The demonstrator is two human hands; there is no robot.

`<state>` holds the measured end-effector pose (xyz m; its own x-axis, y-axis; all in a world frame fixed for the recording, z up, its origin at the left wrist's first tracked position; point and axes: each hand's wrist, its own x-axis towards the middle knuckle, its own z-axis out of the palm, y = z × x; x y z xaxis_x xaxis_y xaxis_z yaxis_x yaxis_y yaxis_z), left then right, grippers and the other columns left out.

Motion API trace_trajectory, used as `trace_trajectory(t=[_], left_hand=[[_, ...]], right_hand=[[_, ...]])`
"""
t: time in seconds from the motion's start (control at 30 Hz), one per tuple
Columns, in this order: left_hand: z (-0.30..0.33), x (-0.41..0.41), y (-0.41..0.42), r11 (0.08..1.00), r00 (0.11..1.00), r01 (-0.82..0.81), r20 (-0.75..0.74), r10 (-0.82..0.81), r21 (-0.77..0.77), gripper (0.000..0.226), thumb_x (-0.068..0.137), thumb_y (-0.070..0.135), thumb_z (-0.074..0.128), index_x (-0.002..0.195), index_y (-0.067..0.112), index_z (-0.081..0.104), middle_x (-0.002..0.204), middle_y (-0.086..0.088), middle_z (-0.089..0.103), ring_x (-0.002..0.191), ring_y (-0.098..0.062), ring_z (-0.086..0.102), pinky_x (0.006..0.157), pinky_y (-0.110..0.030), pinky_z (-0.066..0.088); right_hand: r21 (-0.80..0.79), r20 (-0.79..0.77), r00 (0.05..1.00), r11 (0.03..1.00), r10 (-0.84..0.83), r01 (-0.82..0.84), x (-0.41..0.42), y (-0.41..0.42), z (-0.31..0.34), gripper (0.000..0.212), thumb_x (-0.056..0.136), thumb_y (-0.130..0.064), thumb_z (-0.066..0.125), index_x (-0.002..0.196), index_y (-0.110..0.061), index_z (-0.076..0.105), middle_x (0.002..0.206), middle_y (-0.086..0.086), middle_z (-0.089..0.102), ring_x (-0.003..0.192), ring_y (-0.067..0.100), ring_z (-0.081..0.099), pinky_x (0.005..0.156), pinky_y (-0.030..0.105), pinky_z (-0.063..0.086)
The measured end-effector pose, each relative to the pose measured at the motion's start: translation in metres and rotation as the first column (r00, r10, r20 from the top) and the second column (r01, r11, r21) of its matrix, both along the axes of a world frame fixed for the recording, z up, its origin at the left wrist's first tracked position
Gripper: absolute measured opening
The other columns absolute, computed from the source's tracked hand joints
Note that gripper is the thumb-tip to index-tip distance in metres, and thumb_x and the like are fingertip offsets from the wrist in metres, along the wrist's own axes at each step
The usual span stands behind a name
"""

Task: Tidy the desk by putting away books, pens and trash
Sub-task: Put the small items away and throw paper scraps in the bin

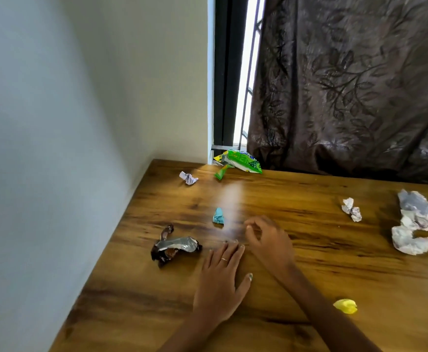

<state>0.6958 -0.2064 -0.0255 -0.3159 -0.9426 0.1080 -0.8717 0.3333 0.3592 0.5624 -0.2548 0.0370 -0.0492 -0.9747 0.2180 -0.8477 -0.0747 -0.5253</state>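
Head view, nearest first: a crumpled yellow paper ball point(345, 306) is lying on the brown wood-grain desk point(136, 301) at about 5 o'clock from the hands, just beside the right forearm but not touching it. The left hand point(220, 280) is lying flat, palm down, on the desktop, fingers straight and together, a thin ring on one finger; it is holding nothing. The right hand point(268, 240) is sitting just beyond it at 1 o'clock, fingers curled loosely with thumb and forefinger drawn close together; whether anything small is being pinched there cannot be told.

At 9 o'clock from the left fingertips, a crumpled brown and silver foil wrapper point(173, 246) is lying near them, apart from the hand. At 11 o'clock from the right hand, a small folded teal paper scrap point(218, 216) is resting on the wood, close but untouched.

At 3 o'clock, well apart, a small crumpled white paper point(352, 209) is lying, and beyond it near the right edge of the view, a large crumpled white and grey paper mass point(412, 222).

At the far edge, around 12 o'clock, a small white paper wad point(188, 178) and a green and yellow snack packet point(238, 163) are lying, the packet below a dark brown leaf-patterned curtain point(355, 82).
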Motion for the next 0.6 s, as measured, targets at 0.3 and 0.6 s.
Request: trace_trajectory(t=[0.3,0.6], left_hand=[[0.005,-0.011,-0.022,0.997,0.996,-0.081,-0.046,0.081,0.006,0.057,0.089,0.054,0.034,0.140,0.031,0.044,0.148,0.014,0.038,0.139,-0.010,0.033,0.116,-0.041,0.019],[0.005,-0.016,-0.032,0.996,0.989,-0.093,-0.114,0.094,0.020,0.054,0.074,0.049,0.048,0.120,0.028,0.065,0.129,0.012,0.060,0.119,-0.013,0.059,0.103,-0.033,0.027]], right_hand=[[-0.001,-0.294,0.956,1.000,0.006,-0.007,0.006,-0.151,0.002,0.056,0.079,-0.022,0.058,0.132,-0.016,0.039,0.135,0.008,0.041,0.120,0.024,0.041,0.096,0.038,0.039],[-0.007,-0.493,0.866,0.996,-0.083,0.092,0.020,-0.245,0.001,0.070,0.080,-0.037,0.068,0.137,-0.016,0.033,0.139,0.009,0.039,0.127,0.027,0.035,0.102,0.045,0.035]])
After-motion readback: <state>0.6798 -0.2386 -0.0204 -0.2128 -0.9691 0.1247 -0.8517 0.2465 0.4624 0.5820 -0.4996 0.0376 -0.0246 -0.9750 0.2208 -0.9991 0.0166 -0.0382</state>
